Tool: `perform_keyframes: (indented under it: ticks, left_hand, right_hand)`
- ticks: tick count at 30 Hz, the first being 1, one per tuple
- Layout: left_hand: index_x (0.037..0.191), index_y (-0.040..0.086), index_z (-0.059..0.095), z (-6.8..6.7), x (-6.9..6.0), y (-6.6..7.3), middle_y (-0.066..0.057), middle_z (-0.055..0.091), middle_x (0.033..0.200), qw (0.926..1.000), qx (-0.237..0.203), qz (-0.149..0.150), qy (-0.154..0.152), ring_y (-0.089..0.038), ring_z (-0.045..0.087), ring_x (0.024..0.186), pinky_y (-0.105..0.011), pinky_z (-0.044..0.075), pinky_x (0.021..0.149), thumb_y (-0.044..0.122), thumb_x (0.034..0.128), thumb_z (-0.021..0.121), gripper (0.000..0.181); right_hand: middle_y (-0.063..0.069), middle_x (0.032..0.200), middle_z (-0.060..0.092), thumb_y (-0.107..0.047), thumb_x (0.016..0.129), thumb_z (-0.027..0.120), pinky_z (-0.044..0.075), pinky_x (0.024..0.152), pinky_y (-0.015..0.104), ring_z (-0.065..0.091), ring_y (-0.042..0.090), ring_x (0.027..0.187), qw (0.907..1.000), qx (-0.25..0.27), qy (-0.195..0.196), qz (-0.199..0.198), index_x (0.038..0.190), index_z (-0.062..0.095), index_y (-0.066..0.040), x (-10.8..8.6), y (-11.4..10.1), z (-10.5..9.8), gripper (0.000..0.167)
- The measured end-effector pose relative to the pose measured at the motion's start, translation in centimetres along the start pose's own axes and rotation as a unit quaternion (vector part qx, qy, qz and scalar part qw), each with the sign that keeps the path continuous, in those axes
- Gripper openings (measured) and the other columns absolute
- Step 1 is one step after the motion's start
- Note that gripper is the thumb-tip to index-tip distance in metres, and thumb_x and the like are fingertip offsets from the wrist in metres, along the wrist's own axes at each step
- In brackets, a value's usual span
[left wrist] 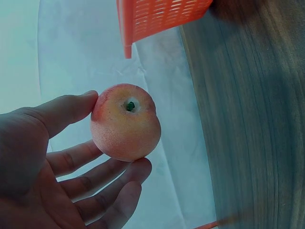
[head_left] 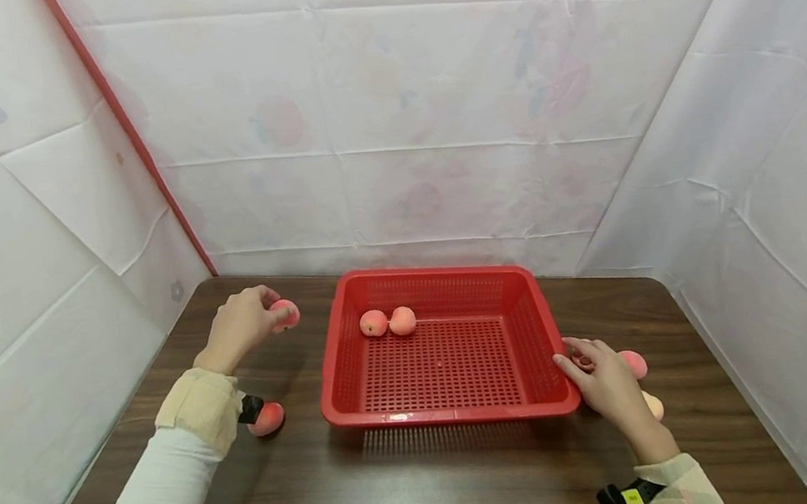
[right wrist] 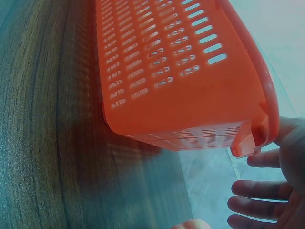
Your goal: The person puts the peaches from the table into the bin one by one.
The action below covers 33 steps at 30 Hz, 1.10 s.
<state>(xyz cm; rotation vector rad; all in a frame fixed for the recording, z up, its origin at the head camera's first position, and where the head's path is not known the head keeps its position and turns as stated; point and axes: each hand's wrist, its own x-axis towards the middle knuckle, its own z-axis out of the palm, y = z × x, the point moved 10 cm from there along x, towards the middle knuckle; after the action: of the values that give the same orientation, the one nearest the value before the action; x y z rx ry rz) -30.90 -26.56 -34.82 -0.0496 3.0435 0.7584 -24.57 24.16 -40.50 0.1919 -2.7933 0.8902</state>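
Observation:
My left hand (head_left: 240, 327) holds a peach (left wrist: 127, 131) above the table, left of the red plastic basket (head_left: 447, 425). In the left wrist view the thumb and fingertips grip its sides, and a small green stem mark faces the camera. My right hand (head_left: 604, 379) is at the basket's right side. In the right wrist view its thumb goes over the rim and the index finger lies under it, while the other fingers (right wrist: 259, 191) stretch out free. Two peaches (head_left: 373, 323) lie side by side at the basket's back left.
Another peach (head_left: 267, 420) lies on the brown wooden table (head_left: 313, 498) by my left wrist. Beyond my right hand are a pink peach (head_left: 634, 363) and a pale yellow fruit (head_left: 652, 405), both partly hidden. White patterned sheets (head_left: 432, 114) enclose the table's back and sides.

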Motion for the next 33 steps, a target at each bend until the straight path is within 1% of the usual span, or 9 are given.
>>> perform_keyframes:
  ticks: [3, 7, 15, 23, 30, 33]
  left_hand:
    - [0.104, 0.002, 0.063, -0.2, 0.1, 0.3, 0.0, 0.068, 0.07, 1.0, 0.0, 0.004, 0.004, -0.028, 0.062, 0.076, -0.044, 0.045, 0.067, 0.035, 0.09, 0.065, 0.036]
    - [0.108, 0.0, 0.062, -0.5, 0.2, 0.9, -0.001, 0.069, 0.072, 0.9998, 0.0, 0.016, 0.012, -0.029, 0.063, 0.078, -0.046, 0.045, 0.069, 0.035, 0.0899, 0.065, 0.04]
    - [0.107, 0.001, 0.062, -1.2, 0.2, 2.1, -0.009, 0.068, 0.081, 0.9988, 0.003, 0.034, 0.036, -0.03, 0.062, 0.079, -0.046, 0.045, 0.069, 0.038, 0.0888, 0.065, 0.042]
    - [0.105, 0.003, 0.064, -1.6, 0.5, 3.6, -0.008, 0.067, 0.081, 0.9977, 0.003, 0.048, 0.047, -0.031, 0.061, 0.08, -0.047, 0.045, 0.071, 0.038, 0.0883, 0.066, 0.039]
    - [0.107, 0.003, 0.065, -1.6, 0.9, 4.6, -0.009, 0.068, 0.086, 0.9974, -0.014, 0.053, 0.047, -0.029, 0.062, 0.079, -0.046, 0.045, 0.069, 0.039, 0.0877, 0.067, 0.041]
    - [0.106, 0.004, 0.066, -1.6, 1.0, 5.1, -0.007, 0.069, 0.082, 0.9966, -0.018, 0.06, 0.053, -0.028, 0.063, 0.078, -0.045, 0.045, 0.069, 0.038, 0.0878, 0.067, 0.039]
  right_hand:
    - [0.018, 0.101, 0.062, -0.033, 0.089, 0.067, 0.05, 0.077, 0.048, 0.06, 0.033, 0.091, 1.0, 0.0, -0.006, 0.005, 0.121, 0.064, -0.001, 0.0, 0.1, 0.1, 0.045]
    - [0.02, 0.103, 0.062, -0.034, 0.09, 0.067, 0.051, 0.078, 0.049, 0.06, 0.034, 0.092, 1.0, 0.002, -0.006, 0.005, 0.121, 0.063, 0.0, 0.1, 0.1, 0.1, 0.046]
    - [0.021, 0.104, 0.062, -0.032, 0.09, 0.067, 0.052, 0.078, 0.05, 0.062, 0.034, 0.093, 0.9999, 0.004, -0.009, 0.005, 0.122, 0.063, 0.0, 0.1, 0.2, 0.2, 0.046]
    - [0.02, 0.104, 0.062, -0.034, 0.09, 0.066, 0.051, 0.078, 0.05, 0.061, 0.034, 0.092, 0.9999, 0.006, -0.01, 0.006, 0.122, 0.063, 0.0, 0.1, 0.1, 0.1, 0.047]
    - [0.02, 0.103, 0.062, -0.034, 0.09, 0.066, 0.051, 0.078, 0.049, 0.061, 0.034, 0.092, 0.9999, 0.006, -0.01, 0.004, 0.122, 0.063, 0.0, 0.1, 0.1, 0.1, 0.047]
    - [0.019, 0.103, 0.062, -0.034, 0.09, 0.066, 0.052, 0.077, 0.049, 0.062, 0.033, 0.092, 0.9999, 0.007, -0.009, 0.004, 0.121, 0.063, 0.0, 0.1, 0.1, 0.1, 0.046]
